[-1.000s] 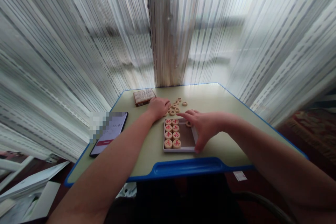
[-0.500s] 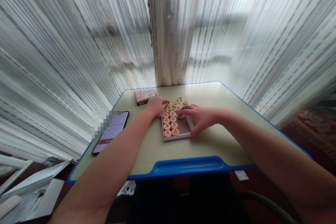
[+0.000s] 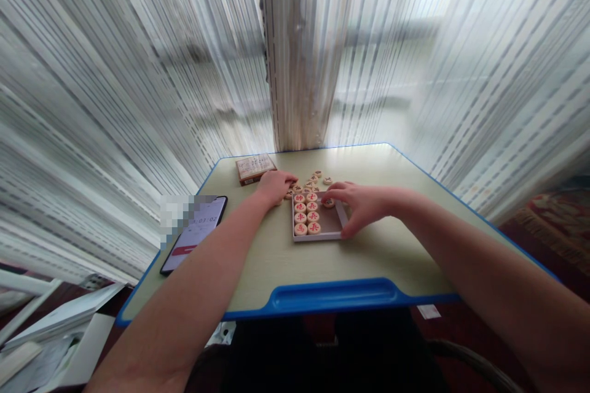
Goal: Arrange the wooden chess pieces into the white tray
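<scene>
At the fingertips of the wide-spread right hand (image 3: 362,201), 1 dark-marked disc (image 3: 328,203) in the tray (image 3: 328,220) beside 8 red-marked discs (image 3: 313,217); best steady the rim lightly; left hand (image 3: 275,185) curled by loose discs (image 3: 297,189), cannot tell what it holds.

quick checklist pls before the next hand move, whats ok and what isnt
1. Tray flat on the table: ok.
2. Red-lettered pieces in order: ok, two columns of four along the tray's left side.
3. Right hand at the tray's right side: ok.
4. Piece near the right fingertips lying inside the tray: ok, partly covered.
5. Left hand holding a piece: cannot tell, its fingertips are among loose pieces.
6. Loose pieces lined up: not ok, scattered beyond the tray.
</scene>
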`<control>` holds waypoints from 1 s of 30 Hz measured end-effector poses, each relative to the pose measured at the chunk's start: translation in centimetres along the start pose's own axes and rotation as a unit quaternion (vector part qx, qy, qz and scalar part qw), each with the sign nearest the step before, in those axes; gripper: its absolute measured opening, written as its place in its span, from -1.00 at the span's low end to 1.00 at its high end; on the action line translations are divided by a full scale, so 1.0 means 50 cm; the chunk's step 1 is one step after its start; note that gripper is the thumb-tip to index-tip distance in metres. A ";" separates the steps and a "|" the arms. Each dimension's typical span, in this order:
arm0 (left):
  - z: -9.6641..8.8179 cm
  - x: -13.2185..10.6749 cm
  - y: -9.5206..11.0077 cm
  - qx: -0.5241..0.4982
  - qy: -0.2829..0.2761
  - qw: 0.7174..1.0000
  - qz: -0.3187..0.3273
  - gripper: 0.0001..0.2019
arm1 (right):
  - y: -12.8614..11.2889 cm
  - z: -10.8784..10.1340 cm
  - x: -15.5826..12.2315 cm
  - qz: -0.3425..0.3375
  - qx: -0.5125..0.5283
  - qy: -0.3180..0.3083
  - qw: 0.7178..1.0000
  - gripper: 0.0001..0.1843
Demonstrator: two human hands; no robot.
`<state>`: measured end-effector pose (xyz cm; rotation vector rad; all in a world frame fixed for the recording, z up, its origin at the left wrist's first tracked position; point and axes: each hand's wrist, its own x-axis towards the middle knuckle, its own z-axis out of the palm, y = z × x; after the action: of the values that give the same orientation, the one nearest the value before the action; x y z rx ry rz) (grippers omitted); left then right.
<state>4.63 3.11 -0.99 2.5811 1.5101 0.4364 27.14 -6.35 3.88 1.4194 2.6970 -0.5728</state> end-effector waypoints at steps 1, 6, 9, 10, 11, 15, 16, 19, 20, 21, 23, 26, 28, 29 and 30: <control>0.000 0.000 0.000 0.000 -0.002 1.000 0.000 -0.68 | 0.001 0.000 0.000 0.000 0.002 0.002 1.000 -0.05; -0.002 -0.002 0.002 0.002 -0.007 1.000 0.001 -0.66 | -0.001 0.001 -0.001 0.007 -0.011 0.006 1.000 -0.03; -0.002 -0.003 0.005 0.011 -0.003 1.000 -0.002 -0.68 | -0.008 -0.002 -0.006 0.025 -0.003 0.016 1.000 0.02; -0.002 -0.004 0.006 0.012 -0.002 1.000 -0.004 -0.68 | -0.012 -0.004 -0.008 0.033 -0.001 0.017 0.999 0.03; -0.002 -0.004 0.007 0.012 -0.002 1.000 -0.006 -0.68 | -0.015 -0.006 -0.010 0.042 -0.001 0.014 0.999 0.01; -0.001 -0.004 0.008 0.007 -0.001 1.000 -0.006 -0.68 | -0.024 -0.011 -0.011 0.060 -0.019 -0.001 0.998 -0.14; -0.001 -0.004 0.008 0.008 -0.001 1.000 -0.006 -0.68 | -0.023 -0.011 -0.010 0.061 -0.021 -0.001 0.998 -0.15; -0.003 -0.006 0.010 0.013 0.001 1.000 -0.008 -0.69 | -0.017 -0.010 -0.008 0.060 -0.023 0.004 0.998 -0.12; -0.005 -0.007 0.011 0.013 0.002 1.000 -0.009 -0.69 | -0.015 -0.009 -0.008 0.059 -0.024 0.006 0.998 -0.10; -0.006 -0.009 0.013 0.012 0.003 1.000 -0.009 -0.69 | -0.012 -0.009 -0.008 0.057 -0.025 0.008 0.998 -0.08; -0.010 -0.012 0.016 0.005 0.003 1.000 -0.012 -0.68 | -0.009 -0.009 -0.008 0.052 -0.026 0.010 0.998 -0.06; -0.014 -0.014 0.019 0.000 0.000 1.000 -0.016 -0.69 | -0.007 -0.012 -0.007 0.040 -0.023 0.018 0.999 -0.13; -0.014 -0.014 0.019 -0.001 -0.002 1.000 -0.018 -0.69 | -0.005 -0.013 -0.002 0.031 -0.026 0.035 0.999 -0.30; -0.013 -0.013 0.019 -0.002 -0.002 1.000 -0.017 -0.69 | -0.004 -0.013 0.001 0.028 -0.033 0.048 0.998 -0.42; -0.013 -0.013 0.018 -0.003 -0.002 1.000 -0.016 -0.69 | -0.003 -0.011 0.006 0.026 -0.044 0.062 0.997 -0.53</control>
<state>4.87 2.09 -0.28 2.5483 1.5438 0.4327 26.93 -6.02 4.37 1.5468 2.7293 -0.3706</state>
